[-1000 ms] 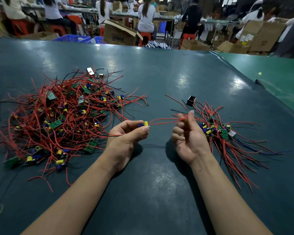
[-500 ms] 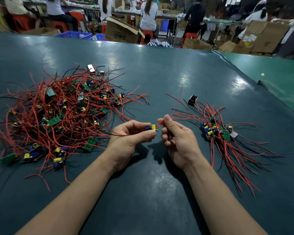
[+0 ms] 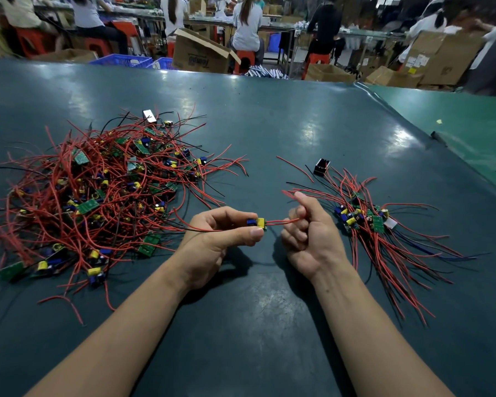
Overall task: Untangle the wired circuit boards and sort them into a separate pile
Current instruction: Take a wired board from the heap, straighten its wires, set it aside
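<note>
Left hand [image 3: 226,233] pinches a small, light circuit board [image 3: 256,222]; right hand [image 3: 309,233] curls round its limp red wires [image 3: 281,222], best gripped near the fragile solder joints

A large tangled heap [image 3: 97,196] of small green circuit boards with yellow and blue parts and long red wires lies at the left of the surface. A smaller sorted pile [image 3: 375,224] lies at the right, wires fanned outward. Between them, one board [image 3: 256,222] is held up, its red wires [image 3: 281,221] stretched rightward.
</note>
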The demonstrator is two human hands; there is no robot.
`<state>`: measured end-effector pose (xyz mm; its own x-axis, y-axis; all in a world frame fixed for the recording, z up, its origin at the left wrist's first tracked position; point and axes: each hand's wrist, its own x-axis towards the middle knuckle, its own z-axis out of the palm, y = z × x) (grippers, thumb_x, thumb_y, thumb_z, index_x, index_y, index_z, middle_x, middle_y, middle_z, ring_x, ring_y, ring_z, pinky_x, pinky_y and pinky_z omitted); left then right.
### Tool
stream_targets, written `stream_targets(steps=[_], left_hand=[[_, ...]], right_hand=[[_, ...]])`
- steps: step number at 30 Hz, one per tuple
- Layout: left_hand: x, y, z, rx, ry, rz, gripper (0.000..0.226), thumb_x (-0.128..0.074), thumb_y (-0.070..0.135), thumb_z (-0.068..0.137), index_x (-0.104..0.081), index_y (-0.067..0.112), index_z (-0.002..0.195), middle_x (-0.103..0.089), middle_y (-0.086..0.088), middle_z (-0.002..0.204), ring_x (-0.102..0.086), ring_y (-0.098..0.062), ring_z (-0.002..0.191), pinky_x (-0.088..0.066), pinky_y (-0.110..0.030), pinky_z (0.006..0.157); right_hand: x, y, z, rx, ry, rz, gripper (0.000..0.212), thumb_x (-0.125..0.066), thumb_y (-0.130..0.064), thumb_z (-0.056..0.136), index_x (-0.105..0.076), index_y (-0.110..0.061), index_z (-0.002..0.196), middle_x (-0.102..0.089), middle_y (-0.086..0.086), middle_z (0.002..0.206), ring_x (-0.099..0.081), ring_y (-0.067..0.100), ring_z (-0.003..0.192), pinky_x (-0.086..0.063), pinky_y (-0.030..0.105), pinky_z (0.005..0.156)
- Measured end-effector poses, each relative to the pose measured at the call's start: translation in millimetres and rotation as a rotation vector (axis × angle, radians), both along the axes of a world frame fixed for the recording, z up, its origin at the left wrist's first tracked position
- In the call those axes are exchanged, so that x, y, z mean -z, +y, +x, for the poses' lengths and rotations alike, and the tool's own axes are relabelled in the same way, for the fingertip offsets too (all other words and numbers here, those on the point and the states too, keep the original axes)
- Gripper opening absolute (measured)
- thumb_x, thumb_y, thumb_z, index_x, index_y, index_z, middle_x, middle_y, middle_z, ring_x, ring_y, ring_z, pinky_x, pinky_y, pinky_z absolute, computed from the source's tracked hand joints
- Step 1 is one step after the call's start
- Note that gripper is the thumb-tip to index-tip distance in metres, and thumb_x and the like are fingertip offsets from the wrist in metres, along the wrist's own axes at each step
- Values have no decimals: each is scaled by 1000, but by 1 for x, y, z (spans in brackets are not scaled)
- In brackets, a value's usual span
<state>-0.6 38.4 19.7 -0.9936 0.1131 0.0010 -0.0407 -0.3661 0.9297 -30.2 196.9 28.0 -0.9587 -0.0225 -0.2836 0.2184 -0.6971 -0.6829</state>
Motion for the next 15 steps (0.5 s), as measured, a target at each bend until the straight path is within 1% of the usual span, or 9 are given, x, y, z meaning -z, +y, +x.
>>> stream_targets(steps=[3,5,7,11,13,14,15], left_hand=[[0,-1,-1,-26,-5,32,26,-75,0,58,-70,1,84,-71,-10,72,-65,-17,61,-54,-22,62],[0,-1,-1,-43,-6,57,24,-74,-1,59,-69,1,82,-71,-10,71,-64,-17,60,-54,-22,62],[0,-1,-1,-49,-11,76,21,-74,-1,59,-71,3,79,-71,-10,71,-64,-17,60,-54,-22,61],[0,-1,-1,-37,-21,100,18,-74,-1,59,-75,7,75,-71,-10,71,-64,-17,58,-53,-22,60],[-1,-2,-2,-32,-20,112,15,-74,1,62,-76,8,76,-71,-10,72,-64,-17,59,-53,-22,59],[-1,-3,-2,-43,-24,127,13,-73,4,64,-76,9,76,-71,-9,73,-64,-17,59,-53,-22,59],[-1,-3,-3,-60,-32,148,10,-72,8,66,-76,10,76,-70,-9,73,-64,-17,59,-53,-22,58]], right_hand=[[-4,7,-1,60,19,-50,27,-58,-29,95,-60,-14,73,-42,-9,54,-31,1,34,-19,13,30],[-5,13,-1,70,15,-126,26,-54,-28,98,-59,-15,76,-42,-9,57,-33,1,36,-21,12,31],[-5,14,0,51,-4,-173,31,-51,-25,99,-54,-17,70,-38,-9,52,-31,2,35,-21,13,30],[-1,9,1,-31,15,-138,50,-46,-23,98,-42,-20,49,-25,-8,46,-23,4,30,-16,15,27],[-1,10,1,-21,38,-175,50,-50,-32,98,-46,-20,49,-28,-7,47,-26,3,31,-18,14,28],[-1,11,2,-15,70,-183,45,-55,-43,93,-51,-18,55,-34,-7,51,-32,3,35,-23,14,30],[-3,12,5,-35,122,-152,41,-61,-54,83,-59,-17,66,-42,-5,58,-39,4,40,-28,13,34]])
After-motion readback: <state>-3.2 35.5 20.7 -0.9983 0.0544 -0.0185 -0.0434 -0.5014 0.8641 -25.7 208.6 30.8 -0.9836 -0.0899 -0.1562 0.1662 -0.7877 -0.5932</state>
